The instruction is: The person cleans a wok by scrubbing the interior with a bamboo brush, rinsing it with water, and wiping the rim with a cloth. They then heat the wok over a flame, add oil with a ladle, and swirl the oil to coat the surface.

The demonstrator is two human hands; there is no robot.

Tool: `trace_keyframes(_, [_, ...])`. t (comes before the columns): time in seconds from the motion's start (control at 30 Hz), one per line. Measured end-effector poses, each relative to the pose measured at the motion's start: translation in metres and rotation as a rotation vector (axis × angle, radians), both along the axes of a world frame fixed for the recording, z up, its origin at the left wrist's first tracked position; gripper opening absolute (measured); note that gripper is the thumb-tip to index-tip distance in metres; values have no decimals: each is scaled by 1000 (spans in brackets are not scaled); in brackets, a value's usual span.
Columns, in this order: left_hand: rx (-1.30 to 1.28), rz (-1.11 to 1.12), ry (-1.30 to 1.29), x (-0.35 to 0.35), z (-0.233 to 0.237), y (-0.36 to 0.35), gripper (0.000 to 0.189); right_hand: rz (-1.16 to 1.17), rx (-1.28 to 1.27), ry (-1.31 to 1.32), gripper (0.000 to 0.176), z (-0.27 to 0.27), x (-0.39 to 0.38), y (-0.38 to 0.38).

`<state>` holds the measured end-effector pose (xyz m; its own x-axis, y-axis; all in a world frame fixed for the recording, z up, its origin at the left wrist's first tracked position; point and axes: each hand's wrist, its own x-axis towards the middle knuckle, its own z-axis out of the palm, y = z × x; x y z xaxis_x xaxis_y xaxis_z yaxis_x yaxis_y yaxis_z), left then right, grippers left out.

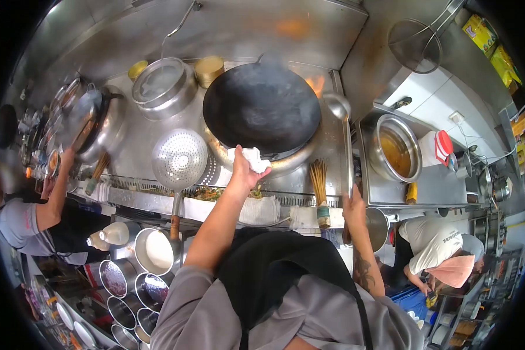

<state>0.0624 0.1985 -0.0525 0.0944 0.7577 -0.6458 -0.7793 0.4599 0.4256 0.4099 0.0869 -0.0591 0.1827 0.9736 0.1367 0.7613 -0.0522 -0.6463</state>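
A large black wok (261, 105) sits on the burner, with faint smoke over it and a flame behind its right edge. At its near rim my left hand (248, 170) is closed on a folded white cloth (252, 157). To the right, my right hand (354, 204) is wrapped round the handle of a long metal ladle (336, 107), whose bowl lies just right of the wok. Left of the wok rests a perforated strainer (179, 158) with a wooden handle. A bamboo brush (319, 189) stands between my right hand and the wok.
A lidded pot (162, 87) stands at the back left, a bowl of brown liquid (395, 149) on the right counter. Metal containers (154, 251) are at the lower left. One person (35, 221) works at the left, another (431, 245) bends at the lower right.
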Motion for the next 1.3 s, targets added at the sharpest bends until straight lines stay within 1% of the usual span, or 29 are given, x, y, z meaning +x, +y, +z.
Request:
trace_keyframes(0.1, [42, 11, -5, -5, -7, 2, 38, -90, -165, 153, 46, -25, 6, -15])
trace_keyframes(0.17, [87, 33, 18, -6, -14, 0, 30, -95, -148, 105, 46, -39, 8, -23])
trace_keyframes(0.2, [57, 39, 28, -5, -13, 1, 28, -96, -142, 81, 46, -50, 9, -28])
trace_keyframes(0.23, [26, 47, 38, -4, -12, 3, 26, -67, 3, 7, 47, -64, 10, -27])
trace_keyframes(0.27, [-4, 57, 48, -3, -11, 4, 24, -78, -48, -2, 47, -76, 15, -29])
trace_keyframes(0.33, [-21, 42, 57, -2, -17, 11, 23, -98, -150, -24, 48, -68, 11, -30])
trace_keyframes(0.43, [-30, 28, 47, -2, -20, 12, 21, -81, -63, -69, 49, -83, 13, -28])
trace_keyframes(0.57, [-9, 42, 51, -2, -14, 6, 26, -63, -127, -84, 52, -105, 25, -27])
trace_keyframes(0.67, [21, 63, 53, -2, -17, 8, 21, -12, -144, -84, 55, -118, 34, -26])
trace_keyframes(0.83, [-55, 26, 56, -2, -12, 17, 17, 47, -216, -92, 55, -118, 40, -29])
trace_keyframes(0.93, [-53, -16, 61, -7, -18, 24, 14, 86, -366, -171, 49, -118, 43, -29])
trace_keyframes(0.97, [-49, -34, 66, -8, -23, 25, 12, 102, -352, -155, 43, -118, 45, -29])
trace_keyframes(1.07, [-28, -75, 86, -15, -38, 25, 9, 166, -364, -167, 39, -113, 48, -27])
trace_keyframes(1.1, [-58, -36, 113, -7, -23, 17, 5, 167, -344, -151, 39, -116, 50, -26])
trace_keyframes(1.2, [-31, -26, 145, 6, -5, -11, 6, 202, -361, -130, 38, -113, 55, -25])
trace_keyframes(1.23, [-30, -2, 182, 14, 6, -30, 8, 224, -297, -136, 35, -123, 62, -25])
trace_keyframes(1.27, [-66, 5, 157, 14, 0, -46, 9, 247, -234, -140, 31, -132, 66, -24])
trace_keyframes(1.3, [-65, 35, 171, 22, 6, -69, 9, 269, -169, -141, 28, -140, 69, -24])
